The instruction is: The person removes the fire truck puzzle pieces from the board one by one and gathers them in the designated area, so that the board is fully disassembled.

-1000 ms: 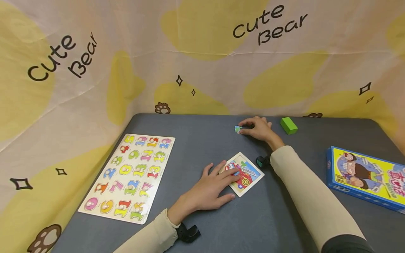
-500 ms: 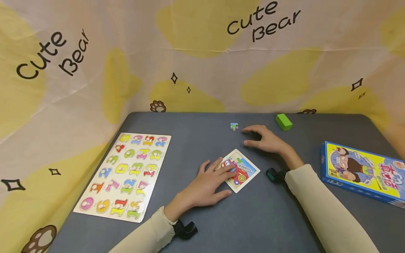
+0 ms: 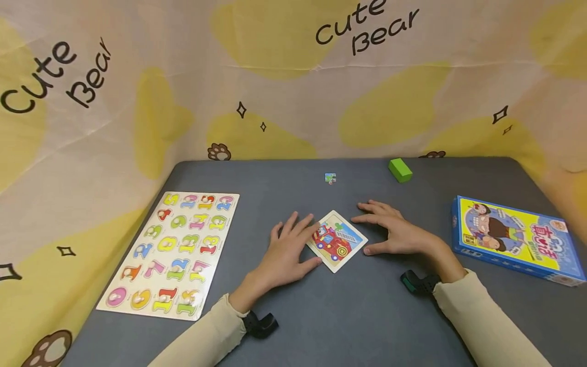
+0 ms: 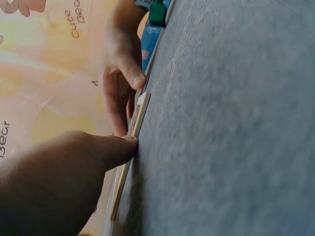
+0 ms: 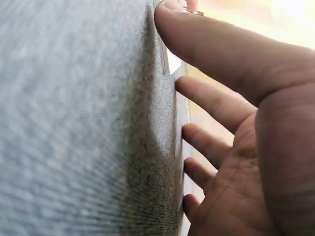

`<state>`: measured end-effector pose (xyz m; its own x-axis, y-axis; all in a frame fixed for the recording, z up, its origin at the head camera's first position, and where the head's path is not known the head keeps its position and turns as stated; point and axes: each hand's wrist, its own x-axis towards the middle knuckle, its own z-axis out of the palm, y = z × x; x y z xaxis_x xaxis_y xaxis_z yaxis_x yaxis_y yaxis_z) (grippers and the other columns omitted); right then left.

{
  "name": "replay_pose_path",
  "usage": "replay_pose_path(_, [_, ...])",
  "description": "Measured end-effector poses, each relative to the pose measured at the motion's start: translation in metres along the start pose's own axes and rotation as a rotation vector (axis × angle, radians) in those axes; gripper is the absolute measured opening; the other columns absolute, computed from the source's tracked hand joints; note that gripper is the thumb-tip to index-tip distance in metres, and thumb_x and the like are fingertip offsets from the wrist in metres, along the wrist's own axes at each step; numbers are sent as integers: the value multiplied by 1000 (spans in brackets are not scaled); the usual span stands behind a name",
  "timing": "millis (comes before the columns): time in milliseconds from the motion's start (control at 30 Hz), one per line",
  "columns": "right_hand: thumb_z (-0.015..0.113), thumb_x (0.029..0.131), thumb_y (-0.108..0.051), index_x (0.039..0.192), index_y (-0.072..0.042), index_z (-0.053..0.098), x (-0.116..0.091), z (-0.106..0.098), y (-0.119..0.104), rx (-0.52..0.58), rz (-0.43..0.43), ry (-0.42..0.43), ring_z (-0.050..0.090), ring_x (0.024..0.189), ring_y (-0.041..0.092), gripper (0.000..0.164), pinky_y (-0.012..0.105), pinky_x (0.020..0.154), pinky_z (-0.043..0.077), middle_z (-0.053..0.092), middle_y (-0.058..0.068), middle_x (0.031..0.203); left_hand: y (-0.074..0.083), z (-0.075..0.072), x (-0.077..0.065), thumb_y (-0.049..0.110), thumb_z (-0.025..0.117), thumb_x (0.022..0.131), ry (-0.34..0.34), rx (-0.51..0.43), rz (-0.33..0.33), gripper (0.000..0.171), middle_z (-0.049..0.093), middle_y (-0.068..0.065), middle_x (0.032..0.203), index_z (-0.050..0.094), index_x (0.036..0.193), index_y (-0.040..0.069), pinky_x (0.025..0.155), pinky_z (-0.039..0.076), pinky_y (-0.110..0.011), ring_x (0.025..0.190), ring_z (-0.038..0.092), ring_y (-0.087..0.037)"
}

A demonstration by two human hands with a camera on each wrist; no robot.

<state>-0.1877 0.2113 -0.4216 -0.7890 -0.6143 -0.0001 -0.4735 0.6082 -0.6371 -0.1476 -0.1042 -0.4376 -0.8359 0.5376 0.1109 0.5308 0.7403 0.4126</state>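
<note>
A small square puzzle board [image 3: 340, 243] with a red fire truck picture lies turned like a diamond on the table. My left hand [image 3: 285, 257] is at its left side, fingers spread and fairly straight, the fingertips at the board's edge. In the left wrist view the left thumb [image 4: 118, 149] touches the board's side edge. On the other side my right hand [image 3: 400, 232] hovers low beside the right corner, fingers spread, holding nothing. The right wrist view shows the right thumb [image 5: 206, 44] by the board's edge. Farther back lies a tiny blue-green jigsaw piece [image 3: 330, 178].
A white number board [image 3: 169, 255] with colourful numerals lies at the left of the grey table [image 3: 339, 326]. At the back stands a green block [image 3: 400, 170]. A blue and yellow box [image 3: 518, 239] lies at the right. Printed cloth walls [image 3: 275, 61] rise behind and left.
My right hand has let go of the jigsaw piece, leaving it at the back, and has come nearer to the puzzle board's right side. My left hand has slid off the picture to the left edge.
</note>
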Motion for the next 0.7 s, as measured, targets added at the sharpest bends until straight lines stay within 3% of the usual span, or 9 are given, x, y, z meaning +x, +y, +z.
replay_pose_path(100, [82,85,-36,143,-20,60,0,2,-1,-4,-9,13,9,154,49,64,77,114,4,30,20,165,-4,-2,0,49,75,88,3,-35,-92,78,30,-5,168,46,154,19,118,9,-70,159,11,-39])
replay_pose_path(200, [82,86,-33,140,-20,63,1,4,0,-9,-15,35,11,154,49,59,76,114,5,33,19,164,-6,-4,0,51,75,88,-7,-59,-123,79,29,-5,169,47,154,18,119,5,-69,159,9,-39])
replay_pose_path(400, [81,87,-32,136,-24,66,4,5,5,-15,-12,57,13,154,47,53,74,113,7,35,18,163,-7,-4,2,49,78,86,12,-86,-128,71,34,-5,166,56,147,19,118,5,-70,158,12,-40])
replay_pose_path(700, [76,92,-21,130,-20,70,7,9,9,-17,-10,163,23,147,44,38,67,108,15,41,20,158,-4,-3,3,47,82,82,44,-65,-133,47,41,-10,162,67,115,18,117,9,-71,157,18,-40])
